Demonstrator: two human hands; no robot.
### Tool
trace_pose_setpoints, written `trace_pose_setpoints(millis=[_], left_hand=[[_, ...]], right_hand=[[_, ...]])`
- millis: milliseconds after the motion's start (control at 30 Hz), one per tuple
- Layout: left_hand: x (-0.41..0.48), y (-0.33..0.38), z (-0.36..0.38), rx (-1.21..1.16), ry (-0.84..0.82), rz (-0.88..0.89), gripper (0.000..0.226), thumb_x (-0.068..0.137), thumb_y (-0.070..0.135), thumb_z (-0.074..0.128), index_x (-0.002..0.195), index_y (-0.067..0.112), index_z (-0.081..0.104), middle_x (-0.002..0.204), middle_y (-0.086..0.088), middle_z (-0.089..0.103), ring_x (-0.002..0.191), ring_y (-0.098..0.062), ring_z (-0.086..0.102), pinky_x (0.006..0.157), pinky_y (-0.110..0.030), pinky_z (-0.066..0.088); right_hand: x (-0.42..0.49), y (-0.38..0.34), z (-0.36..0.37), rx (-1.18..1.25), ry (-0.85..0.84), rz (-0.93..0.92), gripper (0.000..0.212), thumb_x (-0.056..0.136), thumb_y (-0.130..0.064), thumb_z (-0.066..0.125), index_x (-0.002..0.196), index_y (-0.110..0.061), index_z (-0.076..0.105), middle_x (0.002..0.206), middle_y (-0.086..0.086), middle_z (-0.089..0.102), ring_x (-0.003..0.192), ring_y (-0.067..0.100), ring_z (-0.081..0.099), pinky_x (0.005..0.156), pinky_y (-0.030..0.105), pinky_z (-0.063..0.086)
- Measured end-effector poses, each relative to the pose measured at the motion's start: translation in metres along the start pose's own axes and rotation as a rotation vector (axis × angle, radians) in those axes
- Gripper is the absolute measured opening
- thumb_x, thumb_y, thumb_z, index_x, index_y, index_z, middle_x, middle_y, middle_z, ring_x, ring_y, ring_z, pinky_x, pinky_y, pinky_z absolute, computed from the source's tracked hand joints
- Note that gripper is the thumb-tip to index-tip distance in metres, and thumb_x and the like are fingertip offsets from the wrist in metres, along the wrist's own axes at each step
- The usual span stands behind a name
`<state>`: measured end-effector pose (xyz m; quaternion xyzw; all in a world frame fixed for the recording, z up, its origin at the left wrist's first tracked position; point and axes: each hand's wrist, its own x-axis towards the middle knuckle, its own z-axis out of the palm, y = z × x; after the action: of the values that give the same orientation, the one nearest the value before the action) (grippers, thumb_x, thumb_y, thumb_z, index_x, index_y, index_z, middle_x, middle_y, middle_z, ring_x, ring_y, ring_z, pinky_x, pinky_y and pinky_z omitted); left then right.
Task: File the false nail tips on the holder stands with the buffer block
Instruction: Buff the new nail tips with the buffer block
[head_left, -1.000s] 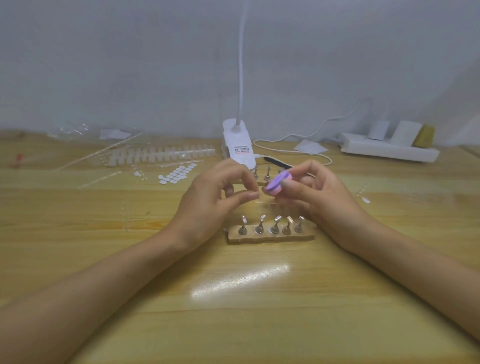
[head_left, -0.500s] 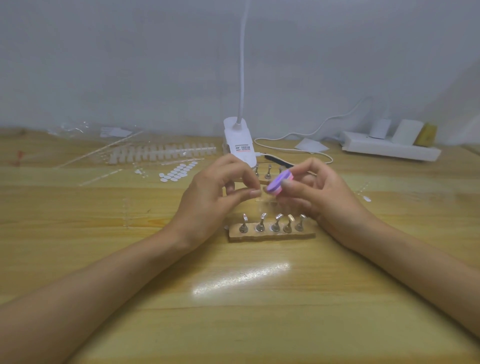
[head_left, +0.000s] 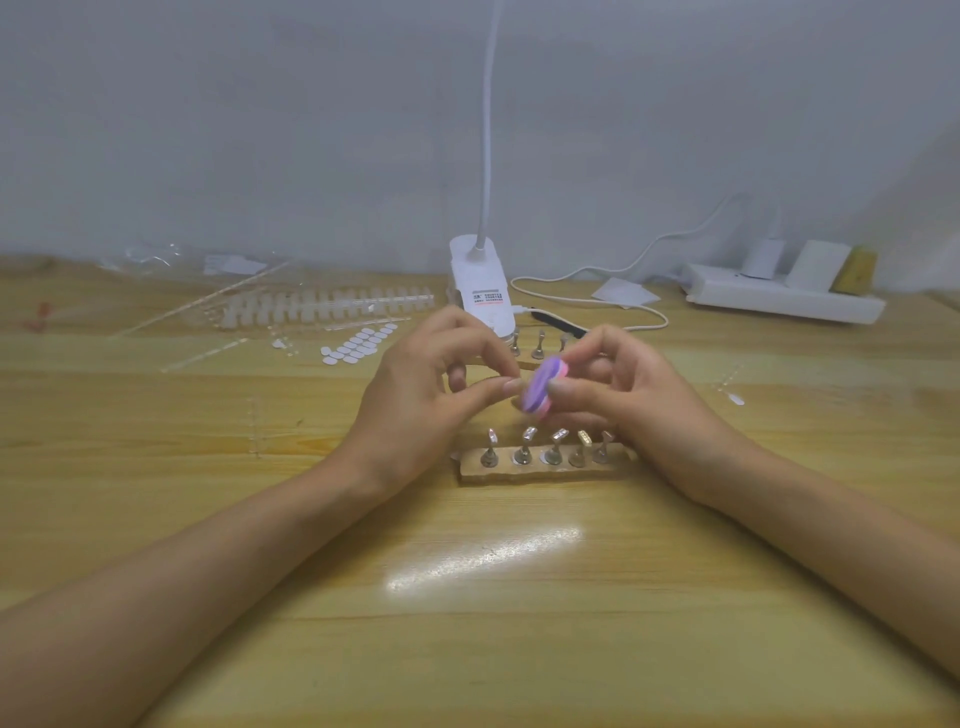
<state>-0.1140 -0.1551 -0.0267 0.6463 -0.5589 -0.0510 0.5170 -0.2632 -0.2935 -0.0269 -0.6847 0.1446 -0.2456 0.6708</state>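
My right hand (head_left: 631, 397) grips a small purple and pink buffer block (head_left: 543, 387) between thumb and fingers, tilted, above the table. My left hand (head_left: 428, 400) pinches something tiny at its fingertips right against the block; the thing itself is too small to make out. Below both hands a wooden base (head_left: 545, 470) carries a row of metal holder stands (head_left: 527, 447) with nail tips on top. A second row of stands (head_left: 538, 344) shows behind the hands, partly hidden.
A white clip lamp (head_left: 480, 291) stands behind the hands with its cable. Strips of clear nail tips (head_left: 317, 306) and white adhesive tabs (head_left: 358, 343) lie at the back left. A white power strip (head_left: 779, 296) sits at the back right.
The buffer block has tipped from nearly flat to more upright and dropped slightly in my right hand. My left hand's pinch stays against it.
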Motion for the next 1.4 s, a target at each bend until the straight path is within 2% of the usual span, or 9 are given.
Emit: trace_pose_setpoints(millis=[267, 400, 500, 700, 900, 1067, 1167, 1300, 1400], left_hand=[[0.001, -0.001, 0.0, 0.0, 0.019, -0.019, 0.007, 0.081, 0.022, 0.078, 0.078, 0.019, 0.073, 0.091, 0.01, 0.059, 0.07, -0.017, 0.046, 0.065, -0.012, 0.036], [0.0, -0.001, 0.0, -0.018, -0.01, -0.023, 0.007, 0.081, 0.024, 0.078, 0.078, 0.02, 0.073, 0.09, 0.014, 0.058, 0.069, -0.012, 0.046, 0.068, -0.017, 0.04], [0.001, -0.002, 0.0, 0.0, 0.027, -0.021, 0.007, 0.081, 0.025, 0.078, 0.078, 0.02, 0.073, 0.091, 0.011, 0.06, 0.07, -0.015, 0.046, 0.067, -0.018, 0.039], [0.001, -0.005, 0.0, -0.016, -0.008, -0.055, 0.008, 0.081, 0.025, 0.078, 0.076, 0.025, 0.072, 0.09, 0.018, 0.06, 0.068, -0.006, 0.045, 0.07, -0.02, 0.043], [0.0, -0.009, -0.001, -0.035, 0.027, -0.162, 0.014, 0.081, 0.026, 0.078, 0.071, 0.031, 0.07, 0.081, 0.02, 0.062, 0.066, 0.0, 0.045, 0.066, -0.01, 0.04], [0.0, -0.009, -0.002, -0.047, -0.032, -0.229, 0.012, 0.08, 0.028, 0.078, 0.07, 0.027, 0.072, 0.058, 0.02, 0.054, 0.05, -0.002, 0.04, 0.051, -0.01, 0.033], [-0.003, -0.007, -0.006, -0.057, -0.1, -0.278, 0.011, 0.082, 0.027, 0.077, 0.073, 0.024, 0.071, 0.052, 0.018, 0.057, 0.047, 0.001, 0.048, 0.05, -0.009, 0.037], [-0.004, -0.005, -0.015, -0.092, -0.185, -0.343, 0.009, 0.082, 0.025, 0.078, 0.075, 0.023, 0.073, 0.069, 0.014, 0.071, 0.059, -0.004, 0.064, 0.062, -0.011, 0.048], [-0.003, -0.003, -0.019, -0.108, -0.22, -0.374, 0.01, 0.081, 0.026, 0.079, 0.071, 0.026, 0.074, 0.073, 0.012, 0.073, 0.06, -0.007, 0.066, 0.06, -0.009, 0.047]], right_hand=[[0.0, 0.0, 0.001, -0.012, -0.044, -0.004, 0.031, 0.081, -0.013, 0.072, 0.102, -0.004, 0.052, 0.099, 0.014, 0.075, 0.09, 0.031, 0.075, 0.075, 0.031, 0.06], [0.0, -0.003, 0.0, 0.067, 0.106, -0.017, 0.032, 0.08, -0.017, 0.071, 0.104, -0.004, 0.053, 0.105, 0.02, 0.073, 0.087, 0.026, 0.075, 0.072, 0.028, 0.06], [-0.002, -0.001, 0.003, -0.009, -0.017, -0.008, 0.03, 0.079, -0.015, 0.073, 0.098, -0.006, 0.052, 0.1, 0.016, 0.074, 0.09, 0.032, 0.075, 0.074, 0.033, 0.061], [0.0, -0.011, -0.008, 0.214, 0.267, -0.092, 0.018, 0.094, -0.008, 0.058, 0.11, -0.008, 0.05, 0.104, 0.016, 0.071, 0.095, 0.023, 0.074, 0.07, 0.024, 0.058], [-0.016, -0.005, -0.001, 0.189, 0.002, 0.036, 0.047, 0.089, -0.016, 0.056, 0.136, -0.015, 0.051, 0.091, 0.009, 0.069, 0.09, 0.028, 0.073, 0.078, 0.034, 0.059], [-0.02, -0.005, 0.005, 0.171, -0.134, 0.08, 0.047, 0.096, -0.017, 0.058, 0.141, -0.023, 0.05, 0.098, 0.014, 0.062, 0.081, 0.023, 0.069, 0.081, 0.035, 0.058], [-0.02, -0.006, 0.003, 0.221, -0.154, 0.086, 0.046, 0.089, -0.02, 0.061, 0.135, -0.019, 0.058, 0.098, 0.011, 0.065, 0.083, 0.023, 0.069, 0.08, 0.034, 0.058], [-0.019, -0.007, 0.001, 0.188, -0.091, 0.057, 0.029, 0.081, -0.022, 0.07, 0.109, -0.016, 0.072, 0.101, 0.011, 0.073, 0.093, 0.021, 0.071, 0.079, 0.028, 0.058], [-0.018, -0.006, 0.0, 0.174, -0.067, 0.063, 0.028, 0.083, -0.013, 0.074, 0.11, -0.011, 0.069, 0.105, 0.018, 0.073, 0.093, 0.022, 0.073, 0.078, 0.027, 0.058]])
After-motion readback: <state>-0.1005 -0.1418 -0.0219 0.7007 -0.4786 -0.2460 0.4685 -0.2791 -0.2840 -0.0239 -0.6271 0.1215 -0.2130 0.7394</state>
